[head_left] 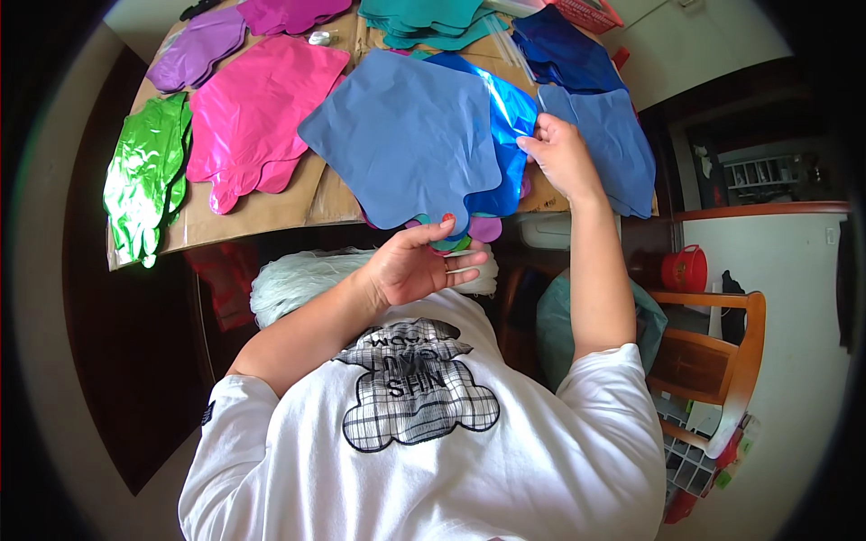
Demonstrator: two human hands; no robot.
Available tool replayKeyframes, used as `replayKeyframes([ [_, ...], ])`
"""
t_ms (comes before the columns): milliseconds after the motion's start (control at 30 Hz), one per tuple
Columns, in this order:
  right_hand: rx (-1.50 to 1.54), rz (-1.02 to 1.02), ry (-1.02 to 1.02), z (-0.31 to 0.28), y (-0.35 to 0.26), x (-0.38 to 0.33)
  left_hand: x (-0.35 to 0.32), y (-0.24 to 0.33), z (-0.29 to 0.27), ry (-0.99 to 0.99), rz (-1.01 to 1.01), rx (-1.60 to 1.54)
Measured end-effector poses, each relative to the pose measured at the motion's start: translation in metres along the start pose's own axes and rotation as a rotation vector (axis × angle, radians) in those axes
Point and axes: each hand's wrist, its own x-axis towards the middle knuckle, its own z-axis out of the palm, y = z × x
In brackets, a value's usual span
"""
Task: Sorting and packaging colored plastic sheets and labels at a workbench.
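A flat, uninflated foil balloon [406, 135] with a matte grey-blue face lies in front of me, its tail hanging over the table's near edge. Behind its right side shows a shiny blue foil balloon [512, 113]. My right hand [555, 153] pinches that shiny balloon's right edge between thumb and fingers. My left hand [419, 261] is below the grey-blue tail with fingers spread and the thumb up against it. A small red spot shows at the thumb tip; I cannot tell what it is. Rounded tails of other colours peek out underneath.
Stacks of flat foil balloons surround the work: green [144, 171], pink [262, 117], purple [198, 50], teal [424, 18], dark blue [568, 54] and grey-blue [609, 149]. Cardboard [271, 207] covers the table. White string [302, 279] bundles below its edge. A wooden chair [695, 361] stands right.
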Motion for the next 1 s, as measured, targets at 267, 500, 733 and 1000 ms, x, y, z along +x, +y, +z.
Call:
replayKeyframes([
  [267, 0.009, 0.112, -0.19, -0.01, -0.015, 0.01, 0.022, -0.015, 0.017, -0.187, 0.115, -0.051],
  [500, -0.087, -0.041, -0.047, -0.006, -0.004, 0.016, 0.016, -0.008, 0.015, 0.048, 0.05, 0.026],
  [733, -0.558, -0.12, 0.296, 0.0, -0.062, -0.065, 0.005, 0.003, 0.024, 0.198, 0.016, 0.172],
  [1000, 0.688, 0.463, -0.153, 0.028, -0.022, -0.134, -0.03, 0.008, 0.022, 0.087, -0.152, 0.328],
])
